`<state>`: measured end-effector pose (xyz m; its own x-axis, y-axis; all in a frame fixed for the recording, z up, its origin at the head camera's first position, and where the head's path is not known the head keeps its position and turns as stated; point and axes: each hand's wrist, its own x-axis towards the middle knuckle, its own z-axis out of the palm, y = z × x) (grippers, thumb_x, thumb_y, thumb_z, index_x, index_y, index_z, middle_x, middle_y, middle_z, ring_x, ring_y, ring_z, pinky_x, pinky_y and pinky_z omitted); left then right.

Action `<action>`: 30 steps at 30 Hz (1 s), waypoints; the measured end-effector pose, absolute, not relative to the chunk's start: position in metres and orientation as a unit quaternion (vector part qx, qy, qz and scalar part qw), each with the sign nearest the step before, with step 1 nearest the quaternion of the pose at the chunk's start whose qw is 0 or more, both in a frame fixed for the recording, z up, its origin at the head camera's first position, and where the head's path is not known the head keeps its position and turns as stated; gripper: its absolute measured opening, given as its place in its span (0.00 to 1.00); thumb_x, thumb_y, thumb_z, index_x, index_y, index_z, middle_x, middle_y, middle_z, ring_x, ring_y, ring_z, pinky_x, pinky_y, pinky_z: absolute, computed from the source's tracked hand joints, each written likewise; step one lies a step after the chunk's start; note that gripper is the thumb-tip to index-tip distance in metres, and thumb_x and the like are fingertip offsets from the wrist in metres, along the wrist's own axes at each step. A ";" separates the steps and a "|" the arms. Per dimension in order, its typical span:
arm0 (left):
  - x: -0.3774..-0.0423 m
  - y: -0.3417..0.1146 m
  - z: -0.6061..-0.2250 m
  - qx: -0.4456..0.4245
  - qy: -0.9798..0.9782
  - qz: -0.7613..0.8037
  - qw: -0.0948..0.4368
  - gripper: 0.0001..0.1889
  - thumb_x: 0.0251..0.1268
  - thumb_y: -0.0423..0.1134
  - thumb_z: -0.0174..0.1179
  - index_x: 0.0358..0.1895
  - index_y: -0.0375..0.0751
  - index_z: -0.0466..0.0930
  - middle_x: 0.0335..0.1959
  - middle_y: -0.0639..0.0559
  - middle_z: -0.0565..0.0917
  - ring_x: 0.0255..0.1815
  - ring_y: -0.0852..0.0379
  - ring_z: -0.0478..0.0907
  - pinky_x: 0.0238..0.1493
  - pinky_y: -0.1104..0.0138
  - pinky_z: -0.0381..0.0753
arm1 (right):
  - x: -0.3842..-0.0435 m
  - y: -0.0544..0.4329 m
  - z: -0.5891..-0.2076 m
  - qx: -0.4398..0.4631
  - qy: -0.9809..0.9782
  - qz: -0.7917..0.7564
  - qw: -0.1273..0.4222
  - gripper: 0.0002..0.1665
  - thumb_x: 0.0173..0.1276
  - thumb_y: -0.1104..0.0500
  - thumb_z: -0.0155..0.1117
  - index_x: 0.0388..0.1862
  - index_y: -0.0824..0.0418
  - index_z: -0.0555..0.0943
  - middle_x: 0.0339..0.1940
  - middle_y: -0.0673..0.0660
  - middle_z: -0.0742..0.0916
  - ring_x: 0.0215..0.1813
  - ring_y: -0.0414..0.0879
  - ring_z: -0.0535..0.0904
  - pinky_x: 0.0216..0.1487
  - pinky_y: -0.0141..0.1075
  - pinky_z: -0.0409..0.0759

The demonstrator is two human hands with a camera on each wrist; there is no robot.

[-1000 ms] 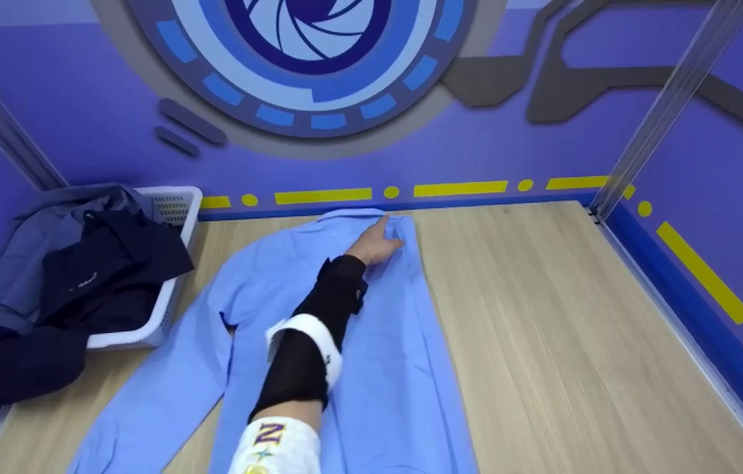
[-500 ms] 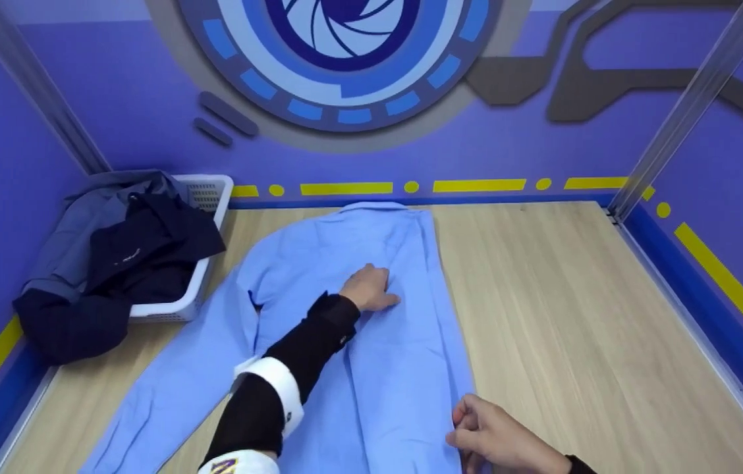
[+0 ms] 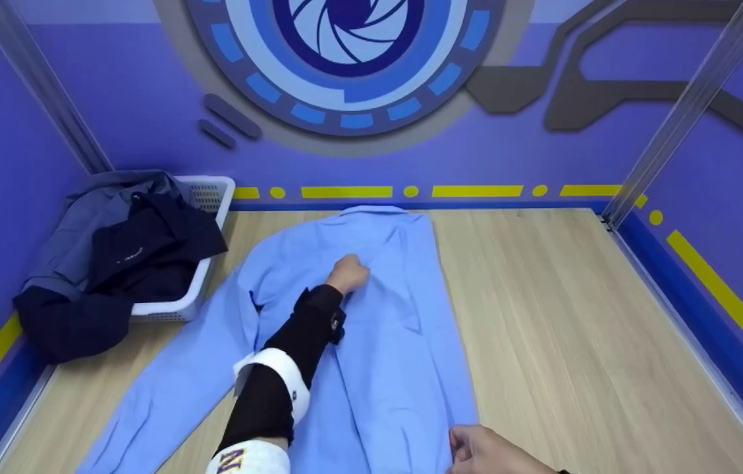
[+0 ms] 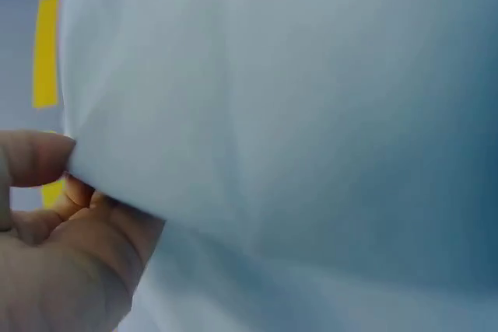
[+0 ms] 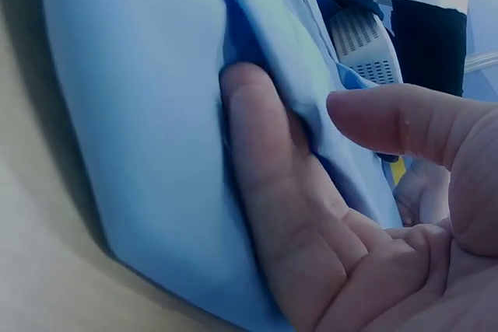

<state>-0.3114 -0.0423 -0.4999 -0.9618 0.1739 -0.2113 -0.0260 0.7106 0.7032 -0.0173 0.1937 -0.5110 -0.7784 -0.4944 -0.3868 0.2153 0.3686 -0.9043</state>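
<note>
Left wrist view: my left hand [image 4: 74, 254] pinches an edge of a light-blue shirt [image 4: 257, 114] between thumb and fingertips. The head view hides this pinch, showing only the back of that hand over the upper part of the shirt.

Right wrist view: the fingers of my right hand [image 5: 366, 258] lie along a fold at the shirt's right side, with the thumb apart across the fold. Whether they grip the cloth, I cannot tell.

Only the head view gives the wider layout. The shirt lies on a wood-grain table [image 3: 562, 329], its collar [image 3: 375, 209] by the patterned back wall [image 3: 450, 155], one sleeve [image 3: 167, 375] slanting to the lower left. My left arm, in a black sleeve [image 3: 312, 329] with a white band [image 3: 297, 390], reaches across it.

At the back left, just beside the shirt, stands a white basket [image 3: 177, 307]. It is heaped with a grey-blue garment [image 3: 68, 243] and, over that, a navy garment [image 3: 147, 243] with small pale lettering. Dark cloth [image 3: 72, 329] covers the front-left corner. The right wrist view catches only a slotted piece of the basket.
</note>
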 end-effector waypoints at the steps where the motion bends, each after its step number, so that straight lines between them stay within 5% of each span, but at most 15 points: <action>1: -0.311 -0.043 -0.503 0.035 0.919 0.371 0.131 0.18 0.74 0.32 0.45 0.60 0.24 0.74 0.57 0.33 0.80 0.52 0.45 0.77 0.60 0.58 0.75 | -0.016 0.193 -0.511 -0.086 0.758 -0.557 0.327 0.06 0.62 0.67 0.65 0.37 0.63 0.77 0.19 0.46 0.79 0.21 0.35 0.71 0.24 0.28 0.71; 4: -0.305 -0.042 -0.509 0.056 0.934 0.340 0.091 0.26 0.76 0.32 0.49 0.72 0.24 0.65 0.64 0.29 0.77 0.63 0.39 0.77 0.66 0.54 0.75 | -0.014 0.190 -0.510 -0.083 0.763 -0.545 0.337 0.06 0.61 0.67 0.64 0.37 0.65 0.78 0.20 0.47 0.80 0.22 0.37 0.73 0.25 0.29 0.73; 10: -0.266 -0.035 -0.514 0.235 0.963 0.123 -0.051 0.25 0.74 0.40 0.58 0.69 0.33 0.71 0.66 0.32 0.73 0.67 0.35 0.72 0.67 0.46 0.73 | -0.013 0.186 -0.501 -0.129 0.865 -0.417 0.246 0.15 0.65 0.60 0.72 0.43 0.65 0.76 0.25 0.48 0.81 0.27 0.40 0.76 0.29 0.33 0.74; 13: -0.232 -0.031 -0.515 0.298 0.952 0.071 -0.010 0.32 0.75 0.51 0.58 0.75 0.39 0.67 0.76 0.33 0.65 0.77 0.35 0.62 0.74 0.44 0.64 | -0.012 0.180 -0.500 -0.118 0.876 -0.412 0.221 0.29 0.63 0.60 0.75 0.55 0.70 0.71 0.28 0.51 0.81 0.29 0.42 0.77 0.32 0.37 0.77; 17: -0.202 -0.027 -0.514 0.319 0.942 0.071 0.082 0.42 0.74 0.61 0.56 0.83 0.48 0.55 0.83 0.38 0.54 0.82 0.35 0.51 0.77 0.42 0.58 | -0.010 0.176 -0.501 -0.068 0.835 -0.477 0.268 0.41 0.63 0.65 0.74 0.66 0.77 0.61 0.33 0.56 0.83 0.35 0.48 0.81 0.38 0.43 0.82; 25: -0.205 -0.037 -0.512 0.331 0.928 0.104 0.135 0.48 0.66 0.69 0.62 0.84 0.55 0.54 0.85 0.43 0.51 0.84 0.34 0.42 0.78 0.36 0.48 | -0.007 0.182 -0.494 -0.029 0.777 -0.546 0.311 0.32 0.63 0.66 0.70 0.61 0.74 0.66 0.30 0.53 0.78 0.31 0.45 0.76 0.34 0.37 0.77; 30: -0.200 -0.046 -0.511 0.358 0.921 0.094 0.122 0.46 0.67 0.69 0.60 0.84 0.58 0.54 0.85 0.45 0.50 0.85 0.38 0.42 0.79 0.37 0.47 | -0.008 0.183 -0.494 -0.095 0.861 -0.422 0.269 0.23 0.64 0.62 0.73 0.52 0.71 0.74 0.28 0.54 0.83 0.30 0.47 0.79 0.32 0.41 0.78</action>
<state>-0.2003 -0.0457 -0.5106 -0.7137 0.6825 -0.1575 0.6366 0.7258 0.2607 -0.0084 0.1833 -0.4936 -0.8371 -0.3902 -0.3833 0.0640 0.6261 -0.7771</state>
